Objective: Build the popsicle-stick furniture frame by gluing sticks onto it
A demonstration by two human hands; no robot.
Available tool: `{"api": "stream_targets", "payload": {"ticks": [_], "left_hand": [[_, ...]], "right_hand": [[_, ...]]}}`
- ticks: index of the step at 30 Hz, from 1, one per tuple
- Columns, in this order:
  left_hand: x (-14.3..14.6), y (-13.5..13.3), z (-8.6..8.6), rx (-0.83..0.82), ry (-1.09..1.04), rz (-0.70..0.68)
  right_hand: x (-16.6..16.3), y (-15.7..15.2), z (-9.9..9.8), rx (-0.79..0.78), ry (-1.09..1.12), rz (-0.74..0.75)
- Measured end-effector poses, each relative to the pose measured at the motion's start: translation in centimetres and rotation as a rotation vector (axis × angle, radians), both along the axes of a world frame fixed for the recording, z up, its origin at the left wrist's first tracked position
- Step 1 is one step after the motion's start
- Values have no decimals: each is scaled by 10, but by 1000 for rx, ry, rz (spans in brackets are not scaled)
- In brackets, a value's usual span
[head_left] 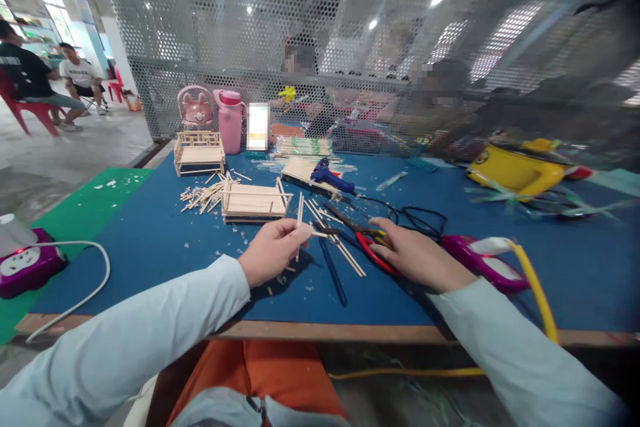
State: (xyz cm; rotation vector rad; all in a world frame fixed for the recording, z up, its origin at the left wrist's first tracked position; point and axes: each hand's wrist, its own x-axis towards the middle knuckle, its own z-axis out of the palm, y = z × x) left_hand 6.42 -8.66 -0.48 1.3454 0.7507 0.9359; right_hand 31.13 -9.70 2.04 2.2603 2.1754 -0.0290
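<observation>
Pinched in my left hand (277, 248) are thin wooden sticks (300, 210), one upright and a short one pointing right. My right hand (417, 255) is closed around the red handles of a pair of scissors (367, 247), whose dark blades point left toward the sticks. Below the blades lie more loose sticks (350, 255) and a dark blue pen-like tool (333, 273). Just behind my left hand stands a small bed-like frame of sticks (256, 201). A pile of short cut sticks (205, 193) lies to its left.
Farther back are a stick bench (200, 155), a stick panel (303, 172) and a blue glue gun (333, 177) with a black cord. A pink bottle (230, 121) and a phone (258, 127) stand before a perforated metal screen (200, 33). Purple power strips (483, 260) flank the work area.
</observation>
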Motion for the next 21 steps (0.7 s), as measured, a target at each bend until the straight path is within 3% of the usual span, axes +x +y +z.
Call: {"api": "stream_targets", "payload": {"ticks": [3,5,7,9,14,17,21], "left_hand": [[-7,-7,8,-84,-104,49],[-10,-8,14,-68,-142,115],[-12,-7,18,-22,-155,178],[-13,-6,21,51,-151,230],[-19,-6,26,206,-138,338],[-22,-6,28,271,-122,379],[-25,-5,27,399,-55,414]], "right_hand": [[-2,-16,12,110,257,-29],[-8,-35,16,166,576,-95],[-22,-54,14,119,966,-137],[-43,-69,9,-5,1251,-84],[-109,-69,-12,-25,1718,81],[-136,-59,-20,-73,1834,113],[-145,-56,-27,36,1694,116]]}}
